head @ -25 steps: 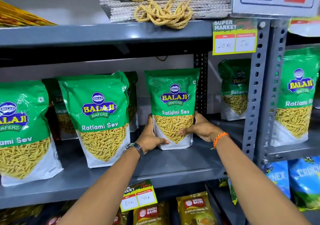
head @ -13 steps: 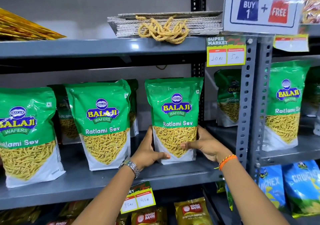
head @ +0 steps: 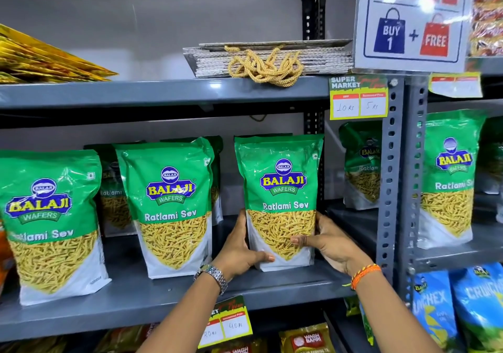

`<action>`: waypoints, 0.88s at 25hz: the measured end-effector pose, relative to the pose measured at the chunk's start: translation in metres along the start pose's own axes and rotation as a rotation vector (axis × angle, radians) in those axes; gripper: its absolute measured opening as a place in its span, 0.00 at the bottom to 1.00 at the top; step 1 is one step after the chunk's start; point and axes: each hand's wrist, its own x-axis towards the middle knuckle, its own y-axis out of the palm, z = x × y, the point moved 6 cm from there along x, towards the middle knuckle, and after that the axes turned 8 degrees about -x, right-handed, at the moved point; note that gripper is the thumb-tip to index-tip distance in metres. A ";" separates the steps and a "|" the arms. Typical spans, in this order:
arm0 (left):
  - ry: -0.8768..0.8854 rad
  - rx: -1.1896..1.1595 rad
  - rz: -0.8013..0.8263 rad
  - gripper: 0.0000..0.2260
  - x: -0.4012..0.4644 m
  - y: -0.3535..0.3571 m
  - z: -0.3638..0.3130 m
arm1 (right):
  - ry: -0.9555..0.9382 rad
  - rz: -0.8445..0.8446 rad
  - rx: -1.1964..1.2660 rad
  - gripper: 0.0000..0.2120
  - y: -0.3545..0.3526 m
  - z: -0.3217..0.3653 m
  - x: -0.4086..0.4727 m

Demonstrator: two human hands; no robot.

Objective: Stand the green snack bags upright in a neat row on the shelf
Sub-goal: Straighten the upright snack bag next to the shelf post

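A green Balaji Ratlami Sev bag [head: 280, 186] stands upright on the grey shelf [head: 152, 298], right of centre. My left hand [head: 241, 254] clasps its lower left edge, thumb across the front. My right hand [head: 329, 241] grips its lower right side, fingers over the front. Two more green bags stand upright in the same row: a middle bag [head: 170, 203] and a left bag [head: 46, 224]. Further green bags [head: 114, 200] stand behind them, partly hidden.
A perforated grey upright post [head: 392, 189] bounds the shelf on the right, with green bags [head: 449, 178] in the bay beyond. Price tags [head: 358, 98] hang from the shelf above, which carries folded paper bags [head: 266, 58]. Tea packets [head: 307, 340] and blue bags [head: 457, 306] fill the lower shelves.
The view has tilted up and drawn closer. Both hands stay on the right bag, which has shifted slightly forward and stands straighter.
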 end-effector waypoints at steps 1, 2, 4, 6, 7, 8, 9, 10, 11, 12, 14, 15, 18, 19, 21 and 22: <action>0.001 -0.002 0.002 0.65 -0.001 0.002 0.002 | 0.006 -0.008 0.009 0.51 0.000 -0.003 -0.002; -0.002 -0.003 0.003 0.65 -0.004 0.003 0.003 | 0.011 -0.016 0.012 0.50 0.001 -0.006 -0.005; -0.015 0.004 -0.003 0.65 -0.009 0.007 0.010 | 0.031 -0.024 0.021 0.49 0.004 -0.015 -0.011; -0.019 0.005 -0.011 0.67 -0.013 0.008 0.016 | 0.042 -0.019 0.035 0.49 0.005 -0.022 -0.013; -0.008 0.000 -0.010 0.66 -0.012 0.008 0.017 | 0.043 -0.023 0.033 0.48 0.005 -0.022 -0.013; -0.002 0.000 -0.010 0.65 -0.011 0.008 0.016 | 0.045 -0.026 0.029 0.48 0.004 -0.022 -0.013; -0.002 0.000 -0.009 0.64 -0.011 0.008 0.016 | 0.048 -0.029 0.024 0.47 0.004 -0.021 -0.013; -0.004 0.002 -0.008 0.63 -0.010 0.008 0.014 | 0.048 -0.030 0.021 0.47 0.004 -0.019 -0.012; -0.009 0.005 -0.008 0.62 -0.010 0.007 0.014 | 0.044 -0.032 0.022 0.47 0.004 -0.018 -0.012; -0.010 0.010 -0.009 0.62 -0.010 0.007 0.014 | 0.040 -0.031 0.026 0.48 0.004 -0.018 -0.012; -0.006 0.016 -0.013 0.62 -0.010 0.007 0.012 | 0.039 -0.030 0.038 0.49 0.004 -0.016 -0.012; -0.006 0.010 -0.016 0.63 -0.010 0.007 0.013 | 0.039 -0.030 0.040 0.50 0.004 -0.016 -0.013; -0.014 0.005 -0.013 0.63 -0.010 0.008 0.015 | 0.042 -0.026 0.040 0.51 0.005 -0.015 -0.013; -0.015 0.005 -0.008 0.62 -0.010 0.009 0.015 | 0.039 -0.023 0.043 0.51 0.005 -0.014 -0.014; -0.008 0.015 -0.014 0.61 -0.010 0.009 0.013 | 0.043 -0.022 0.044 0.51 0.005 -0.013 -0.015; 0.001 0.018 -0.017 0.60 -0.010 0.009 0.011 | 0.047 -0.021 0.041 0.51 0.006 -0.012 -0.015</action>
